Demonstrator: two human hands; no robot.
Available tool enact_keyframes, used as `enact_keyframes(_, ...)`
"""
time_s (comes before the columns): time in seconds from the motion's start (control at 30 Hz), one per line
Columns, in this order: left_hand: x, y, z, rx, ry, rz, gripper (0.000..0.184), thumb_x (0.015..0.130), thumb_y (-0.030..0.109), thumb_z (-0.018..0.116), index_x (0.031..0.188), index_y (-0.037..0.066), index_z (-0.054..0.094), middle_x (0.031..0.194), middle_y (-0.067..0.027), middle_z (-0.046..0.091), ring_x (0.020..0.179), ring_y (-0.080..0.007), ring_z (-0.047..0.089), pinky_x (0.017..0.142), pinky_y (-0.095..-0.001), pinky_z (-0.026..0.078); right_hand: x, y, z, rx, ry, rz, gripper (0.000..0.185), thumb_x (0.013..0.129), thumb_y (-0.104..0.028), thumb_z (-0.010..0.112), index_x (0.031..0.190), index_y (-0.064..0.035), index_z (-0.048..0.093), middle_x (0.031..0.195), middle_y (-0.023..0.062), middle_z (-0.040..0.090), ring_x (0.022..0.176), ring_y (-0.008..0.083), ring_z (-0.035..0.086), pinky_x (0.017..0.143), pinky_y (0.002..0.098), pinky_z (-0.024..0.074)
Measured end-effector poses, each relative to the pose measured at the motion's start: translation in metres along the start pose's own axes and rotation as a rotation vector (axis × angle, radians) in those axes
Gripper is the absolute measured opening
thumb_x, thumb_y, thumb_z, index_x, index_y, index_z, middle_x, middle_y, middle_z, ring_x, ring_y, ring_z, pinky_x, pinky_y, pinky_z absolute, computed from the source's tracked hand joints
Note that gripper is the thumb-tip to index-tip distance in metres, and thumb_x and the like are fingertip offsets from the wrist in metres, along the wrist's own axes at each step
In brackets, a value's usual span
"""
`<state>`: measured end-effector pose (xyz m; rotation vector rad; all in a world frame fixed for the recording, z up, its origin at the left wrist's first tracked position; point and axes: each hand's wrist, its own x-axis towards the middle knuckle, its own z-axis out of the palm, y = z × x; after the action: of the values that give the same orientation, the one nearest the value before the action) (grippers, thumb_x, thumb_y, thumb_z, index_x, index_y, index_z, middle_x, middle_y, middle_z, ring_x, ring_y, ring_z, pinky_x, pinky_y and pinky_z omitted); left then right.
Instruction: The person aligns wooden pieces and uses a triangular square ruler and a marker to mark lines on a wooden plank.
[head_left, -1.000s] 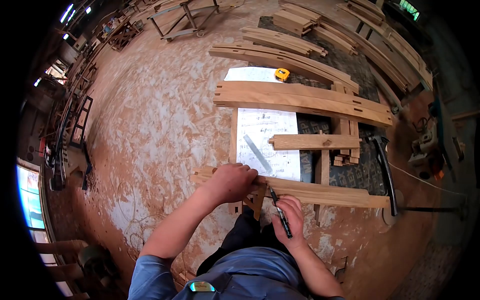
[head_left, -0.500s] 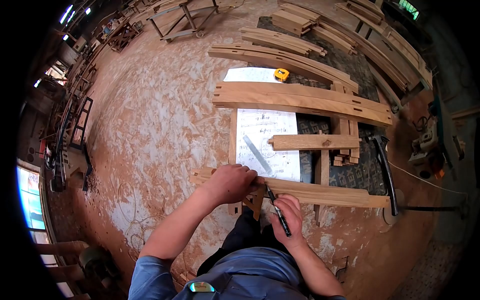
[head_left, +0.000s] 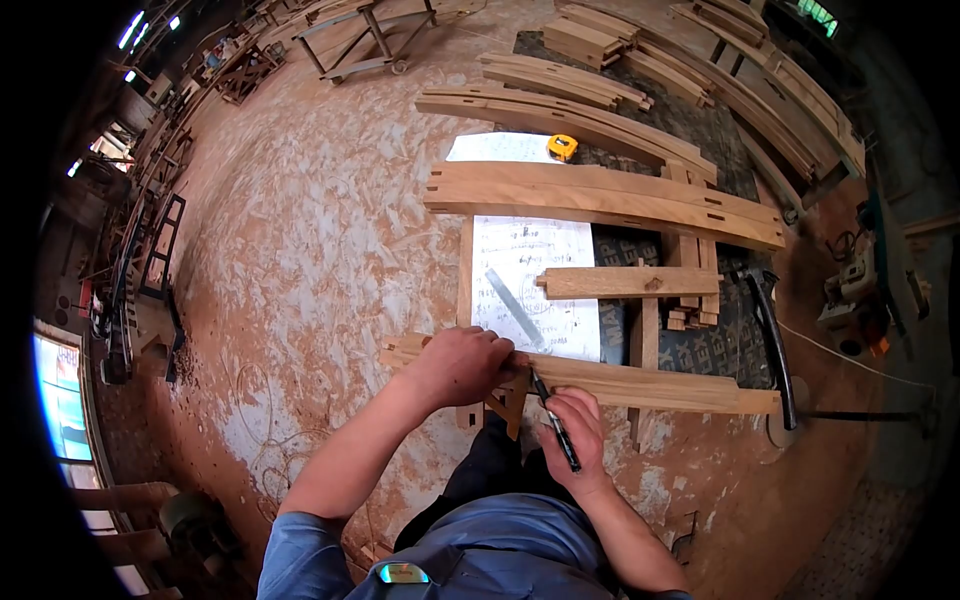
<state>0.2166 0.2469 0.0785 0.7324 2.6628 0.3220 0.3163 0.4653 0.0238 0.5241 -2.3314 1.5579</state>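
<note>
My left hand (head_left: 465,366) is closed over the near wooden bar (head_left: 650,385), pressing a brown triangular square (head_left: 513,411) against it. Part of the square hangs below the bar; the rest is hidden under my fingers. In my right hand (head_left: 578,425) is a black marker pen (head_left: 564,437), its tip at the bar's edge just right of my left fingertips. Beyond the bar, a grey metal ruler (head_left: 514,307) lies slanted on a sheet of paper (head_left: 580,330) covered with handwriting.
A mortised board (head_left: 600,195) and a shorter tenoned piece (head_left: 630,284) lie across supports ahead. A yellow tape measure (head_left: 562,148) sits on the paper's far end. To the right is a black-handled tool (head_left: 770,335). More timber (head_left: 590,40) is stacked behind, and a cart (head_left: 365,45) stands far off.
Almost nothing differs. Both hands, the square and the bar stay in place, and the pen has barely shifted at the bar's edge.
</note>
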Motion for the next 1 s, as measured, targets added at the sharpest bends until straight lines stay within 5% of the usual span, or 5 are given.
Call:
enact_keyframes(0.43, 0.003, 0.001, 0.002, 0.007, -0.024, -0.039, 0.026, 0.097, 0.035, 0.067, 0.103, 0.010, 0.071, 0.100, -0.0131, 0.074, 0.100, -0.0343, 0.070, 0.087, -0.0465, 0.056, -0.042, 0.009, 0.001, -0.061, -0.192, 0.002, 0.045, 0.077, 0.000, 0.084, 0.117, 0.0019, 0.065, 0.110, 0.0194, 0.068, 0.110, 0.0412, 0.063, 0.095, 0.0501, 0.0513)
enact_keyframes(0.67, 0.004, 0.011, 0.003, 0.001, 0.013, -0.009, 0.026, 0.095, 0.034, 0.069, 0.105, 0.010, 0.070, 0.100, -0.0146, 0.073, 0.099, -0.0360, 0.070, 0.085, -0.0464, 0.056, -0.034, 0.001, -0.040, -0.023, 0.092, 0.097, 0.036, 0.081, 0.003, 0.076, 0.115, 0.0041, 0.065, 0.109, 0.0212, 0.068, 0.107, 0.0444, 0.062, 0.095, 0.0498, 0.0508)
enact_keyframes(1.0, 0.052, 0.082, 0.027, 0.043, 0.037, 0.105, 0.025, 0.094, 0.031, 0.069, 0.103, 0.007, 0.068, 0.096, -0.0143, 0.073, 0.097, -0.0348, 0.071, 0.083, -0.0444, 0.057, -0.063, 0.035, -0.080, -0.002, 0.382, 0.201, 0.033, 0.081, 0.004, 0.072, 0.112, 0.0016, 0.063, 0.101, 0.0169, 0.069, 0.102, 0.0372, 0.064, 0.091, 0.0446, 0.0519)
